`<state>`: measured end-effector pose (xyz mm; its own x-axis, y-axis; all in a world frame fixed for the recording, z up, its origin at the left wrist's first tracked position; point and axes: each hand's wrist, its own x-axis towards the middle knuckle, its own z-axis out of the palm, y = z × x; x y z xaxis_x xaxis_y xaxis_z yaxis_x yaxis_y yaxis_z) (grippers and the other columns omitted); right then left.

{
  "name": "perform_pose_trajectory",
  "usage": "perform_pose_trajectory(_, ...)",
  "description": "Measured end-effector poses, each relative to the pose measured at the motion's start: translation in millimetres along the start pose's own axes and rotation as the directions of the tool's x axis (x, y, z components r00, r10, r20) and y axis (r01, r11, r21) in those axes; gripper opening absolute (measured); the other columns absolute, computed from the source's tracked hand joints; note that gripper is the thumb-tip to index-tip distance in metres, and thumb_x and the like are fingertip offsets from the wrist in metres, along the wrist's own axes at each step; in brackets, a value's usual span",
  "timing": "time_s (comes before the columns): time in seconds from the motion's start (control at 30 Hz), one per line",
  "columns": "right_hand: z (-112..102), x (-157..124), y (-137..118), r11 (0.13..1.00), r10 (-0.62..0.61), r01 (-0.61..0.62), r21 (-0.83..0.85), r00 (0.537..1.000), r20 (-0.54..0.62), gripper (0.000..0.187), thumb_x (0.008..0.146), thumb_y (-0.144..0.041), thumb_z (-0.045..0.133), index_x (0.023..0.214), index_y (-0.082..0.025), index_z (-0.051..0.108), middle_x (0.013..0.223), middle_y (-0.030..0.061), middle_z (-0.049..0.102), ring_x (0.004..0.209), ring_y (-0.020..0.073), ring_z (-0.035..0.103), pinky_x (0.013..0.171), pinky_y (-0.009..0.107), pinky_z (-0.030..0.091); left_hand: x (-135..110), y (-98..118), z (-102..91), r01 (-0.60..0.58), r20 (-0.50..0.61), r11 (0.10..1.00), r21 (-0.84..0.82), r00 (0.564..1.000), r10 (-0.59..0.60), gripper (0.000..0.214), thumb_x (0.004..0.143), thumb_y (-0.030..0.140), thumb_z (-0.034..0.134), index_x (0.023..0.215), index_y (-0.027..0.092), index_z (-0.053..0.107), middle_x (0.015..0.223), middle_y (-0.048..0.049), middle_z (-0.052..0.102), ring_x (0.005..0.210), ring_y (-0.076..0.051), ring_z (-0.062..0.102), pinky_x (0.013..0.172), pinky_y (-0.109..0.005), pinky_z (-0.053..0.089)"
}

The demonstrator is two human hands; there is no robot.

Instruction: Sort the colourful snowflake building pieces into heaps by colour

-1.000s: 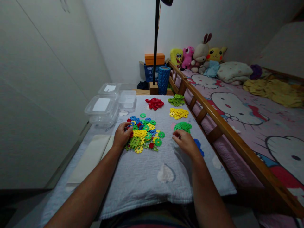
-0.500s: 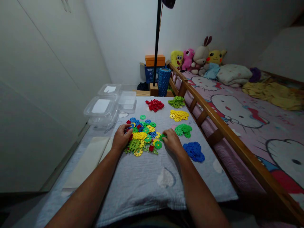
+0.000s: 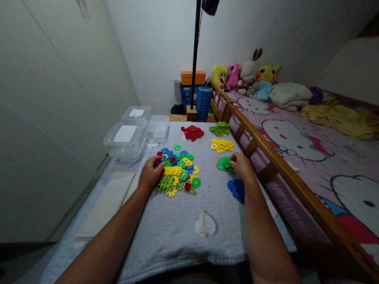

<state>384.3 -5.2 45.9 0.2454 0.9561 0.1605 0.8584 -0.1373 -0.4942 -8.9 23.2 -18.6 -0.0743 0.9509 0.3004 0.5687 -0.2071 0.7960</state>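
Note:
A mixed heap of coloured plastic discs (image 3: pixel 177 171) lies on the grey cloth (image 3: pixel 183 221). My left hand (image 3: pixel 151 172) rests at the heap's left edge, fingers curled on some pieces I cannot make out. Sorted piles lie to the right: red (image 3: pixel 192 132), light green (image 3: pixel 219 128), yellow (image 3: pixel 222 145), dark green (image 3: pixel 222 163) and blue (image 3: pixel 236 188). My right hand (image 3: pixel 242 164) is over the dark green pile, fingers bent down onto it. Whether it holds a piece is hidden. My forearm covers part of the blue pile.
Clear plastic boxes with lids (image 3: pixel 127 136) stand at the cloth's left back. A wooden bed rail (image 3: pixel 266 154) runs along the right, with a bed and plush toys (image 3: pixel 245 73) beyond. A black pole (image 3: pixel 194 59) rises at the back. A white folded sheet (image 3: pixel 109 201) lies left.
My right hand went from the right side to the mixed heap's right edge, where a green disc lay, then moved right to the dark green pile. The left hand stayed put.

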Motion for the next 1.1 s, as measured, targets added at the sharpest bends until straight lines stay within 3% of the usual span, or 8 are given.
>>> perform_pose_trajectory(0.43,13,-6,-15,0.964,0.003,0.000,-0.268,1.000,0.011,0.016,0.079,-0.010,0.057,0.085,-0.018,0.068,0.088,0.0097,0.070,0.084,0.0209,0.061,0.074,0.029,0.038,-1,3,-1.1,0.028,0.000,0.999,-0.023,1.000,-0.028,0.039,0.081,0.047,0.058,0.106,0.019,0.065,0.105,-0.0077,0.068,0.092,-0.023,0.066,0.085,-0.037,0.055)
perform_pose_trajectory(0.57,14,-24,-42,0.991,-0.107,0.114,-0.075,0.990,0.092,0.011,0.081,-0.013,0.058,0.085,-0.017,0.068,0.085,0.0063,0.068,0.080,0.0182,0.059,0.074,0.028,0.039,-1,5,-1.0,0.025,-0.002,0.999,-0.024,1.000,-0.025,0.038,0.081,0.046,0.058,0.106,0.019,0.065,0.108,-0.0080,0.068,0.093,-0.022,0.066,0.088,-0.038,0.054)
perform_pose_trajectory(0.67,25,-45,-66,0.955,-0.292,0.262,0.143,0.919,0.265,0.007,0.082,-0.017,0.062,0.086,-0.017,0.068,0.084,0.0030,0.067,0.076,0.0154,0.058,0.072,0.026,0.040,-2,6,-0.6,0.031,-0.005,0.999,-0.038,1.000,-0.031,0.036,0.081,0.046,0.058,0.105,0.019,0.065,0.108,-0.0076,0.067,0.093,-0.023,0.066,0.088,-0.038,0.054)
perform_pose_trajectory(0.73,35,-57,-78,0.931,-0.360,0.314,0.186,0.872,0.331,0.009,0.081,-0.016,0.065,0.089,-0.017,0.068,0.089,0.0035,0.067,0.081,0.0155,0.058,0.075,0.026,0.040,-2,6,-0.3,0.031,-0.005,0.998,-0.050,0.999,-0.032,0.036,0.080,0.046,0.059,0.105,0.020,0.065,0.107,-0.0071,0.068,0.093,-0.023,0.066,0.088,-0.038,0.055)
perform_pose_trajectory(0.9,53,-71,-86,0.930,-0.367,0.343,0.132,0.852,0.372,0.016,0.077,-0.013,0.066,0.092,-0.017,0.065,0.096,0.0050,0.064,0.091,0.0171,0.056,0.081,0.026,0.039,-2,5,0.4,0.024,-0.016,0.998,-0.063,1.000,-0.025,0.035,0.080,0.046,0.059,0.104,0.021,0.065,0.107,-0.0070,0.067,0.092,-0.022,0.066,0.087,-0.038,0.055)
perform_pose_trajectory(1.1,55,-70,-82,0.945,-0.304,0.224,0.239,0.874,0.378,0.013,0.073,-0.013,0.064,0.080,-0.019,0.056,0.076,-0.0036,0.059,0.071,0.0129,0.051,0.064,0.023,0.032,-2,8,-1.1,0.035,-0.004,0.997,-0.069,0.999,-0.035,0.036,0.081,0.046,0.059,0.105,0.020,0.065,0.108,-0.0072,0.067,0.093,-0.023,0.066,0.087,-0.038,0.055)
